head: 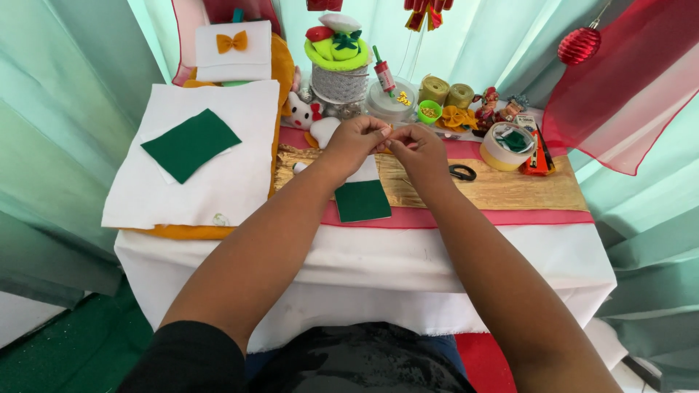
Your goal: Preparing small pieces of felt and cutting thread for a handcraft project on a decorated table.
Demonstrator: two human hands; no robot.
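- Left hand (354, 140) and right hand (413, 145) meet at frame centre, fingertips pinched closed on something too small to identify.
- Small green felt rectangle (362, 201) lies directly below them on the tabletop (510, 255), equally near both.

Left hand (354, 140) and right hand (416, 148) meet fingertip to fingertip, pinching something tiny above a green felt square (362, 200) on a cloth-covered desk (466, 255).

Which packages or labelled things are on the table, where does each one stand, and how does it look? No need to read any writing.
Orange package: far right of the table, beside the tape roll; flat, orange and black.
Tube with label: at the back, leaning over the clear round container; slim, green tip, red and white label.
Tape roll: right side; round, cream and yellow.
No screens or signs in view.
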